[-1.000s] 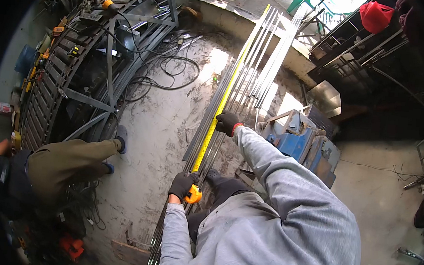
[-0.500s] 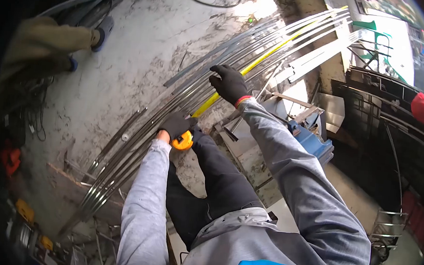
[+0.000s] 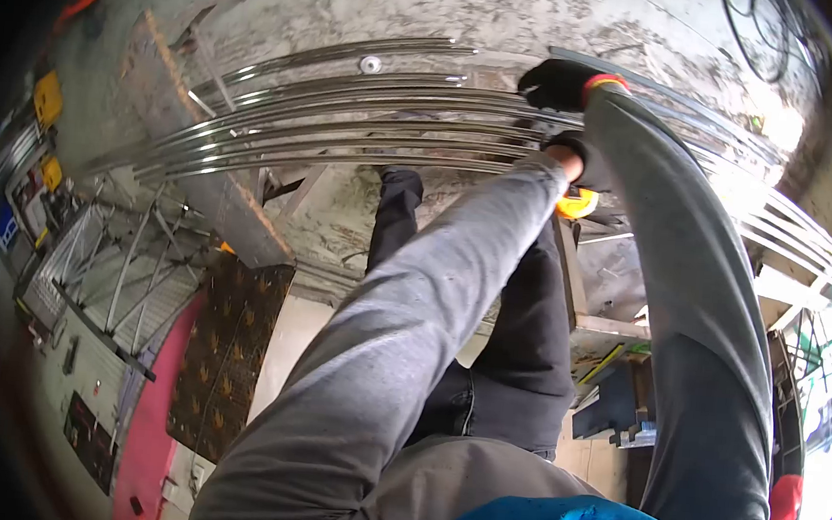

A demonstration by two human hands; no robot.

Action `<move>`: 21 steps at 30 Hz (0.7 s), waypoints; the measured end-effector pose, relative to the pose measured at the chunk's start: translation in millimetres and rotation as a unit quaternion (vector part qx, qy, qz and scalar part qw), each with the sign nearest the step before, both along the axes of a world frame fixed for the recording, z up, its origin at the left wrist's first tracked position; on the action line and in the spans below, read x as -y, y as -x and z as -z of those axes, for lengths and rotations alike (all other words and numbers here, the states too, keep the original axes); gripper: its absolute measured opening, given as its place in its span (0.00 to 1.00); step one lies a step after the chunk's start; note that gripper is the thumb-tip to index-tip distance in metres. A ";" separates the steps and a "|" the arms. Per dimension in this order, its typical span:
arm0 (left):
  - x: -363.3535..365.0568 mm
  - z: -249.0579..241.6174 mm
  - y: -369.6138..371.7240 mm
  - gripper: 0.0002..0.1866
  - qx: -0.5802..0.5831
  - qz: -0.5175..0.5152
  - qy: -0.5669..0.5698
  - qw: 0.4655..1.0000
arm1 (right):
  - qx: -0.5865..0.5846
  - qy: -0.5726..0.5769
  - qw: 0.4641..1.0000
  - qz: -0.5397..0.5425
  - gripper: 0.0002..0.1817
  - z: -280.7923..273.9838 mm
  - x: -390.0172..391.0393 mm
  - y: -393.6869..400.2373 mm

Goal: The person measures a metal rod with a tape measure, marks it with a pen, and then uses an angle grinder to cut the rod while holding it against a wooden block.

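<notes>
My left hand (image 3: 577, 153), in a dark glove, is partly hidden by my right sleeve. It is closed around a yellow-orange tape measure (image 3: 577, 204), whose case shows below the wrist. No extended blade is visible. Just above, my right hand (image 3: 555, 85) in a black glove with a red and yellow cuff reaches over the long metal tubes (image 3: 380, 96). Its fingers point left and look bent, but their dark undersides hide whether they grip anything. The shiny tubes run across under and beside both hands.
A rusty steel beam (image 3: 207, 185) crosses under the tubes at left. A small round white object (image 3: 369, 64) lies between tubes. Below left are a metal frame (image 3: 142, 268) and a dark patterned board (image 3: 228, 353). A cable (image 3: 746, 42) coils at upper right.
My view has swung toward the left end of the tubes. My right hand has come close to my left. The long yellow tape blade that stretched along the tubes is out of sight.
</notes>
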State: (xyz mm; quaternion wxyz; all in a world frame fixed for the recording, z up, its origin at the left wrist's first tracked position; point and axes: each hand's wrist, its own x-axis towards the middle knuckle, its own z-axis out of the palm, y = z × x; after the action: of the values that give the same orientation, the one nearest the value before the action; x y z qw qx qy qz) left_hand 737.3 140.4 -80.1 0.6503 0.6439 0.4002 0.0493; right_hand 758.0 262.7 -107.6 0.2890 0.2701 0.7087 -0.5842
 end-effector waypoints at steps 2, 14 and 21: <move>-11.6 -25.5 17.4 0.35 -0.014 -0.005 0.056 0.998 | 0.014 -0.037 0.997 -0.060 0.19 12.0 2.3 4.6; 17.5 -60.7 224.0 0.28 -0.176 0.006 0.017 0.984 | 0.136 -0.122 0.944 -0.276 0.11 34.7 -13.9 23.2; 98.3 -60.3 495.1 0.30 -0.253 -0.102 0.076 0.959 | 0.090 -0.196 0.941 -0.260 0.10 53.4 -16.4 2.0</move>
State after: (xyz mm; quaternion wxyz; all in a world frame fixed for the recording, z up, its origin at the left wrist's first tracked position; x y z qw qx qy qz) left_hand 242.2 42.1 -19.9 0.5663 0.5397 0.6178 -0.0799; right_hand 756.0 279.1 -161.0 0.4343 0.1793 0.8258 -0.3119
